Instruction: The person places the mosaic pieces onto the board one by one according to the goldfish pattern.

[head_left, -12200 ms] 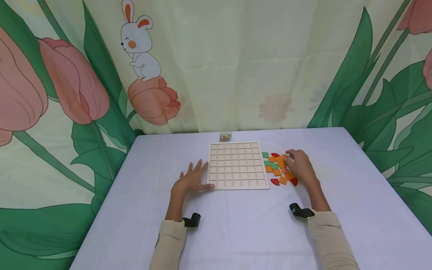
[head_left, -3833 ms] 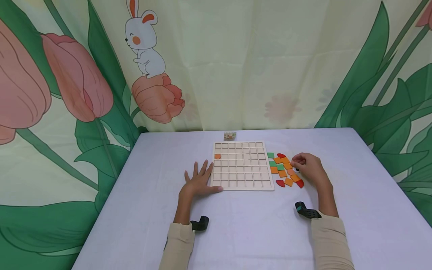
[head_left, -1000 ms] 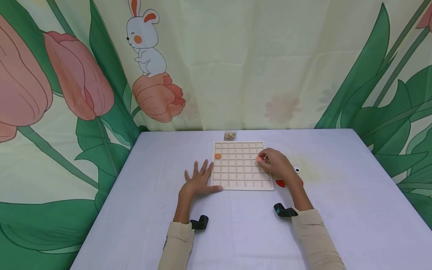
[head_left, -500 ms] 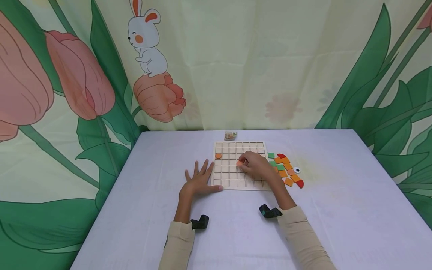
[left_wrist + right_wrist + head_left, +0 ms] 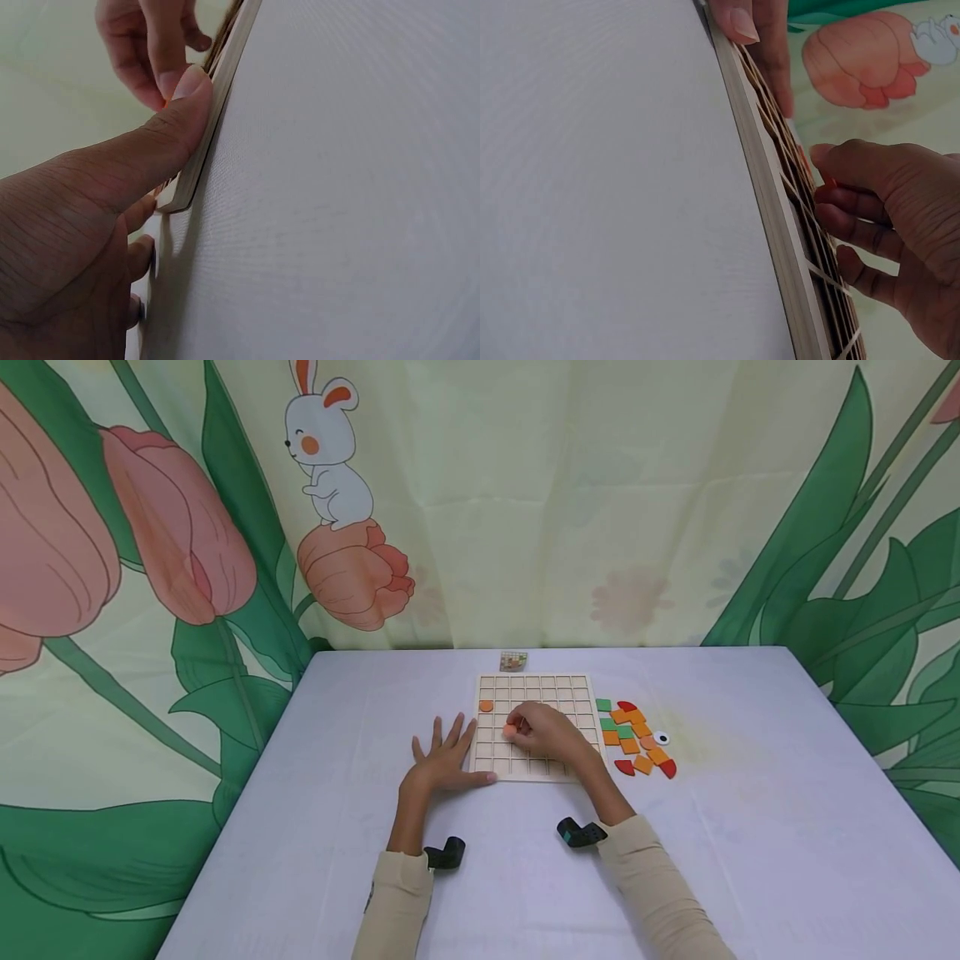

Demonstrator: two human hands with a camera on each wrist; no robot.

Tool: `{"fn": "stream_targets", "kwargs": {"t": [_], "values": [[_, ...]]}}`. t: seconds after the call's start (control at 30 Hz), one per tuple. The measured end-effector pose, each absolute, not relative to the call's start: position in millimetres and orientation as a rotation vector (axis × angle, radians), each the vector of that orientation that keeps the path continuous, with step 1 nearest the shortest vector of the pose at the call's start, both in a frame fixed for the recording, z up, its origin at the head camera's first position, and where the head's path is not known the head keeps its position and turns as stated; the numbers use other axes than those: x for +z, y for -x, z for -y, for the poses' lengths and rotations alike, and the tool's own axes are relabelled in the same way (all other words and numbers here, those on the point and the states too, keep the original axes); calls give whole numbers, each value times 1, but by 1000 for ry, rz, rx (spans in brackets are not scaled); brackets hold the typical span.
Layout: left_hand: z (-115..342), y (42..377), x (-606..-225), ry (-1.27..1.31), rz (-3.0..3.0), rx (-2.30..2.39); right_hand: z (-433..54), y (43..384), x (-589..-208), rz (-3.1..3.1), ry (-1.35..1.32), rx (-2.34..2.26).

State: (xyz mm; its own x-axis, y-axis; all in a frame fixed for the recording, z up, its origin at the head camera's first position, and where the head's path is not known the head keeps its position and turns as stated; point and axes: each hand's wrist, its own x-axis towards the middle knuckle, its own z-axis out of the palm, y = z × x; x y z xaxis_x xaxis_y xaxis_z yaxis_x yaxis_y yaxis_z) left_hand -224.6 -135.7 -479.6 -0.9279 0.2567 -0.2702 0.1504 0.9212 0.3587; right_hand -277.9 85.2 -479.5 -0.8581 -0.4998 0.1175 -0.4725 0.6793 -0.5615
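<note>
A pale wooden grid board (image 5: 499,766) lies on the white-covered table. My left hand (image 5: 438,767) rests at its left side with fingers spread, and the thumb (image 5: 176,120) lies on the near left corner. Over the left part of the grid, my right hand (image 5: 551,732) pinches a small orange piece (image 5: 509,731) between thumb and fingertips. In the right wrist view that piece (image 5: 829,180) is mostly hidden by the fingers, so its full shape cannot be told. One orange, roundish piece (image 5: 486,706) sits in a cell of the leftmost column.
Right of the board lie loose flat pieces: green ones (image 5: 603,705), orange squares (image 5: 642,765), red quarter-rounds (image 5: 625,767) and a white disc with a black dot (image 5: 661,738). Behind the board is a small patterned card (image 5: 513,662). A printed curtain (image 5: 487,510) hangs behind the table.
My right hand has carried the orange piece leftward from the loose pieces across the board. Earlier, the other orange piece came to lie in the left column. My left hand stays at the board.
</note>
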Motion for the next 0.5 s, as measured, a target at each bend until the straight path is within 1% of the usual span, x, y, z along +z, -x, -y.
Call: {"fn": "stream_targets", "kwargs": {"t": [0.5], "values": [[136, 226, -482, -313, -2762, 474, -58, 276, -487, -2887, 972, -927]]}}
